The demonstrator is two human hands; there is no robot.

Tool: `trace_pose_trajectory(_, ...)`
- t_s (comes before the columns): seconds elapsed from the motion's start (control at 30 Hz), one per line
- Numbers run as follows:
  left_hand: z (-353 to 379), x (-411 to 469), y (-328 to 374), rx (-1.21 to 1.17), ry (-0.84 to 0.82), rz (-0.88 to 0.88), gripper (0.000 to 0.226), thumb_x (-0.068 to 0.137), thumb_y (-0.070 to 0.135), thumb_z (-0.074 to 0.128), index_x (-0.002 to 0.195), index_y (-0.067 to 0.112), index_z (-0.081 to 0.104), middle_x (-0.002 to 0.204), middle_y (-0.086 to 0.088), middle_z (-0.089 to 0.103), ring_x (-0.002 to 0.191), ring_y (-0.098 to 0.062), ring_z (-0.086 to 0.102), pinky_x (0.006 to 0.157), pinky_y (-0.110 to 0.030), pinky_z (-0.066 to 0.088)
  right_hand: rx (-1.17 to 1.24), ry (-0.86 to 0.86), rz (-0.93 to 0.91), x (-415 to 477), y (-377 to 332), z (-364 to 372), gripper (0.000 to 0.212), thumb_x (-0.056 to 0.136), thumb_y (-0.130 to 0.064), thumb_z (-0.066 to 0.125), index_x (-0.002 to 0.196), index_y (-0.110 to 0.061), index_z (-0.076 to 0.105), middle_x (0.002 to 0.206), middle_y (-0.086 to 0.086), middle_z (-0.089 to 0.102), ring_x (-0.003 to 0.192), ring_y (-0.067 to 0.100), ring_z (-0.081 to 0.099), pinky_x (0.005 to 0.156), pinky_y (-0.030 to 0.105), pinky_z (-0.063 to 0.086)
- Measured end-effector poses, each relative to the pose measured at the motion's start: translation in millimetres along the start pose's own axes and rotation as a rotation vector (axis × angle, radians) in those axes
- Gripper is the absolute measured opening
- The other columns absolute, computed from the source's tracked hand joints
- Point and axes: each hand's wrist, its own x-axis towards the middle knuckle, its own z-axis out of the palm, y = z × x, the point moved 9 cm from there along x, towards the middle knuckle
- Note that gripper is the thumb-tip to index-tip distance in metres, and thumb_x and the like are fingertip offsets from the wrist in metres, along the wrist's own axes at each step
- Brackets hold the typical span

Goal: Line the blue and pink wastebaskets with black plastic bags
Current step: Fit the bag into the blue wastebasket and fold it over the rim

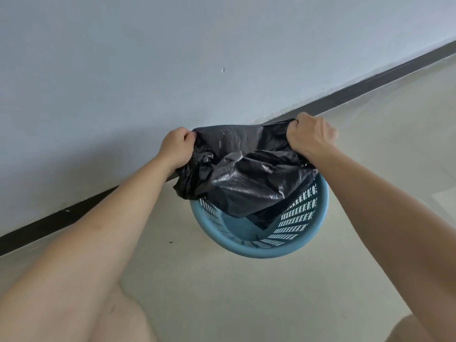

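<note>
A round blue wastebasket [291, 250] with slotted walls stands on the pale floor close to the wall. Above it hangs a crumpled black plastic bag [246, 178], its lower part drooping into the basket's mouth. My left hand [176, 146] is closed on the bag's top edge at the left. My right hand [312, 137] grips the top edge at the right, and the edge is stretched between them. The far rim of the basket is hidden behind the bag. No pink wastebasket is in view.
A light blue-grey wall [172, 70] with a dark baseboard [370, 82] runs diagonally just behind the basket. Pale floor [222, 292] spreads in front and to the right. My knees show at the bottom edge.
</note>
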Motion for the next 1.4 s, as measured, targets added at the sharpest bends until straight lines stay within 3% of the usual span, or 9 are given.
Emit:
trace_pose_trajectory(0.27, 40.4, 4.0, -32.6, -0.212, -0.171, -0.229, 0.035, 0.091, 0.044, 0.059, 0.094, 0.009, 0.057, 0.077, 0.002, 0.054, 0.075, -0.018, 0.052, 0.059, -0.028, 0.038, 0.315, -0.529, 0.142, 16.0, 2.8, 69.2, 0.028, 0.083, -0.029, 0.042, 0.086, -0.009, 0.061, 0.098, 0.019, 0.065, 0.085, 0.030, 0.061, 0.085, 0.042, 0.053)
trace_pose_trajectory(0.4, 50.0, -11.8, -53.9, -0.351, -0.316, -0.347, 0.024, 0.088, 0.038, 0.065, 0.089, 0.015, 0.062, 0.078, -0.003, 0.064, 0.056, -0.010, 0.059, 0.046, -0.020, 0.045, 0.632, -0.813, 0.303, -8.0, 3.1, 86.6, 0.036, 0.092, -0.019, 0.041, 0.066, -0.011, 0.065, 0.065, 0.014, 0.064, 0.054, 0.025, 0.062, 0.061, 0.036, 0.055)
trace_pose_trajectory(0.53, 51.4, -16.0, -52.6, -0.422, -0.432, -0.337, 0.022, 0.087, 0.028, 0.069, 0.104, 0.015, 0.065, 0.090, -0.006, 0.067, 0.067, -0.012, 0.066, 0.055, -0.021, 0.051, 0.369, -0.318, 0.193, 25.5, 15.0, 59.1, 0.026, 0.091, -0.033, 0.045, 0.092, -0.013, 0.062, 0.101, 0.010, 0.063, 0.089, 0.031, 0.058, 0.073, 0.033, 0.044)
trace_pose_trajectory(0.73, -15.0, -13.7, 16.4, 0.039, 0.087, 0.140, 0.010, 0.086, 0.023, 0.065, 0.095, 0.018, 0.064, 0.091, 0.004, 0.059, 0.081, -0.014, 0.053, 0.074, -0.026, 0.037, 0.148, 0.512, -0.444, -45.0, -61.3, -34.6, 0.041, 0.080, -0.007, 0.044, 0.117, -0.016, 0.058, 0.124, 0.016, 0.050, 0.115, 0.032, 0.050, 0.100, 0.048, 0.039)
trace_pose_trajectory(0.87, -13.3, -30.9, 50.8, -0.148, 0.076, 0.291, 0.015, 0.078, 0.006, 0.064, 0.083, 0.019, 0.059, 0.069, 0.009, 0.054, 0.061, -0.003, 0.047, 0.062, -0.017, 0.038, 0.113, 0.150, -1.037, -121.7, -131.5, 10.6, 0.026, 0.089, -0.025, 0.054, 0.110, -0.014, 0.066, 0.104, 0.012, 0.058, 0.092, 0.030, 0.057, 0.074, 0.041, 0.047)
trace_pose_trajectory(1.07, -1.6, -49.4, 41.2, -0.215, 0.080, 0.292, 0.017, 0.076, 0.006, 0.072, 0.083, 0.016, 0.061, 0.074, 0.006, 0.056, 0.071, -0.008, 0.050, 0.066, -0.012, 0.037, -0.519, -0.688, -0.745, -138.2, -82.7, 136.0, 0.052, 0.093, -0.027, 0.048, 0.145, -0.023, 0.044, 0.160, 0.012, 0.020, 0.148, 0.032, 0.015, 0.116, 0.051, 0.024)
trace_pose_trajectory(1.17, -1.2, -55.6, 40.3, -0.134, 0.111, 0.353, 0.019, 0.076, 0.004, 0.069, 0.082, 0.019, 0.060, 0.082, -0.005, 0.061, 0.078, -0.016, 0.055, 0.069, -0.012, 0.038, -0.177, -0.261, -0.783, -127.9, -105.6, 84.6, 0.032, 0.088, -0.024, 0.049, 0.115, -0.017, 0.065, 0.116, 0.010, 0.060, 0.109, 0.032, 0.058, 0.085, 0.042, 0.047)
trace_pose_trajectory(1.27, -9.3, -61.8, 50.1, -0.199, 0.187, 0.384, 0.013, 0.078, 0.005, 0.065, 0.081, 0.016, 0.059, 0.086, -0.002, 0.062, 0.080, -0.011, 0.057, 0.072, -0.010, 0.041, 0.055, 0.269, -0.595, -101.4, -90.1, 12.8, 0.028, 0.086, -0.025, 0.055, 0.111, -0.014, 0.063, 0.102, 0.009, 0.056, 0.090, 0.028, 0.054, 0.079, 0.042, 0.045)
trace_pose_trajectory(1.4, -37.4, -64.1, 50.3, -0.318, 0.404, 0.334, 0.006, 0.085, 0.019, 0.064, 0.088, 0.015, 0.060, 0.078, 0.012, 0.061, 0.072, -0.003, 0.059, 0.071, -0.017, 0.049, -0.211, 0.146, -0.445, -63.0, -61.2, 14.1, 0.044, 0.087, -0.050, 0.058, 0.108, -0.012, 0.061, 0.107, 0.011, 0.053, 0.098, 0.030, 0.051, 0.085, 0.042, 0.043)
